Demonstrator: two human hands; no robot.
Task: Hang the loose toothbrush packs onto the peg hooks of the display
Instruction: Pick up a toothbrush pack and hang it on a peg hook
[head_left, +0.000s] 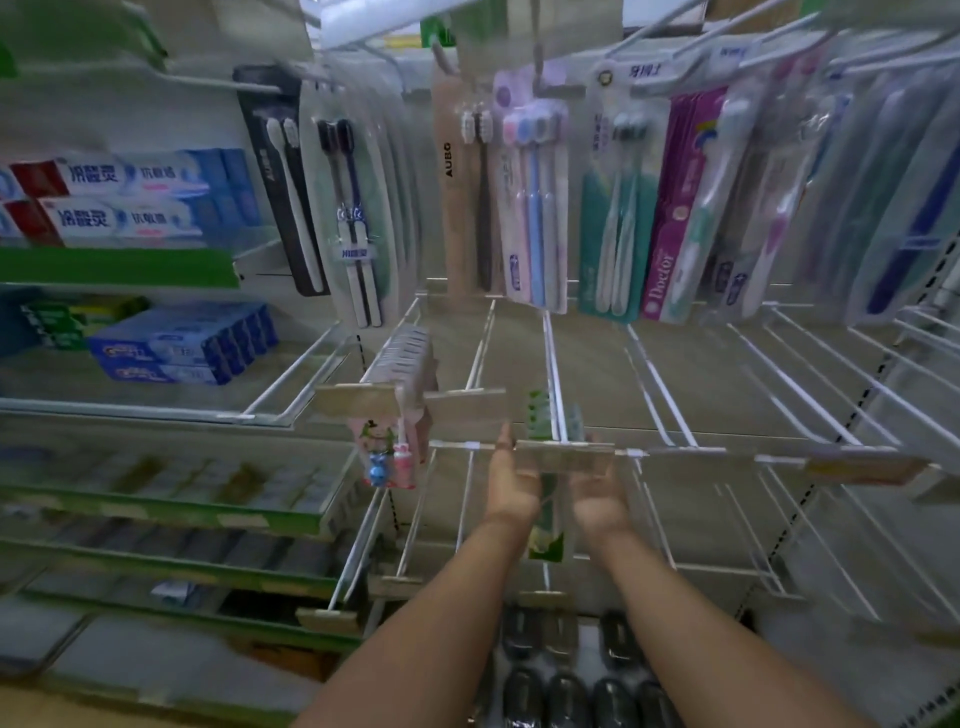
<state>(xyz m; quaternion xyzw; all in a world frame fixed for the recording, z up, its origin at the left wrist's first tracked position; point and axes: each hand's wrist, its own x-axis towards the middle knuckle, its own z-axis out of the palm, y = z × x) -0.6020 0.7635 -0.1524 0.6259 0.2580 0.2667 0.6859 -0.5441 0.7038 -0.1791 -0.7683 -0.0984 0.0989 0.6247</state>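
A green and white toothbrush pack (546, 540) hangs upright between my two hands, its top at a white peg hook (554, 374) in the middle row of the display. My left hand (511, 486) holds the pack's left edge just below the hook's price tag (565, 457). My right hand (600, 501) holds the right edge at the same height. The tag hides my fingertips and the pack's hang hole. Blur hides whether the pack is threaded on the hook.
Several toothbrush packs (535, 208) hang on the upper row. A pink children's pack stack (397, 415) fills the hook to the left. Bare white hooks (779, 384) extend to the right. Toothpaste boxes (130, 197) sit on shelves at left. Dark packs (566, 691) lie below.
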